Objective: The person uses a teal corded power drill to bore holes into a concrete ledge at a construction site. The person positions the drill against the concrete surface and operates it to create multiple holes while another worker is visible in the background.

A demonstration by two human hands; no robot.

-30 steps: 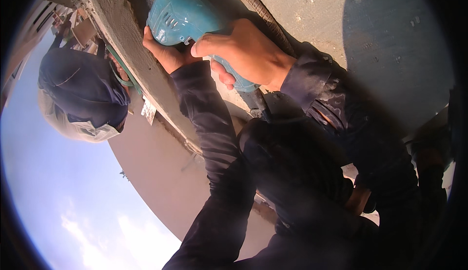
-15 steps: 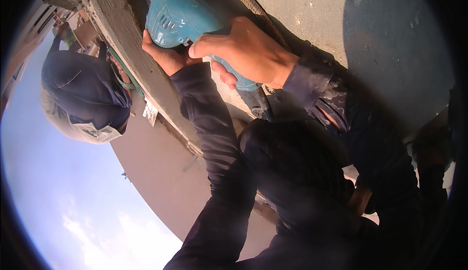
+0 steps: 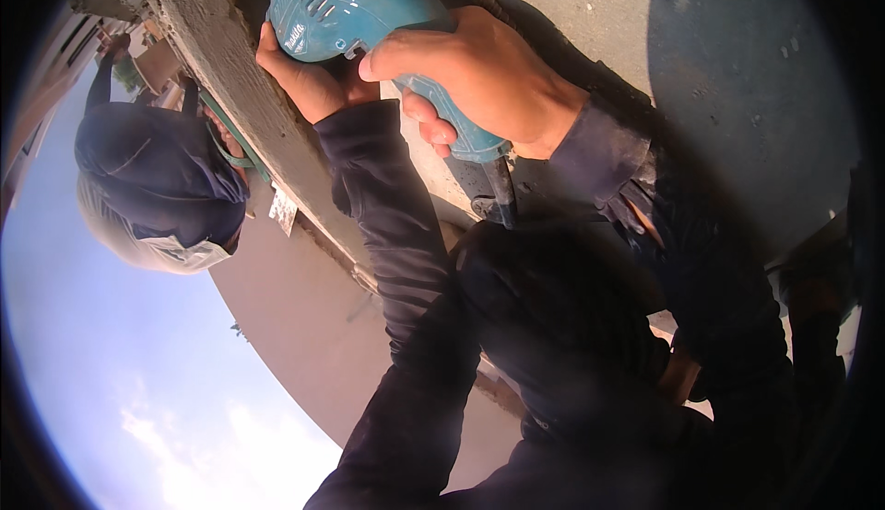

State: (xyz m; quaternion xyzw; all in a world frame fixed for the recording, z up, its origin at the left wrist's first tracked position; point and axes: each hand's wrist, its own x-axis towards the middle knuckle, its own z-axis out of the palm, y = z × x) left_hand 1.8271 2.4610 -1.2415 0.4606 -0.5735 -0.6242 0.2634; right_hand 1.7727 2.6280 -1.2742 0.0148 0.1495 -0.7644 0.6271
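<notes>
A teal corded power drill [image 3: 369, 3] lies across the top of the head view, and its front end is out of frame. Wrapped round its handle is my right hand [image 3: 489, 77], the thumb lying along the side near the trigger. My left hand [image 3: 309, 82] cups the drill's body from below, with some of its fingers hidden behind the casing. A dark cord [image 3: 501, 187] leaves the handle's base and runs down towards my knee. Dark long sleeves cover both my forearms.
A rough concrete edge [image 3: 221, 58] runs diagonally left of the drill. Beyond it is another person in a dark head covering [image 3: 152, 164], beside a green strip [image 3: 230, 132]. A grey concrete surface [image 3: 728, 114], partly shaded, fills the right. My bent knee [image 3: 516, 270] is below the drill.
The drill and my right hand have shifted slightly up and to the right. My left hand has moved a little up and to the left, still against the drill.
</notes>
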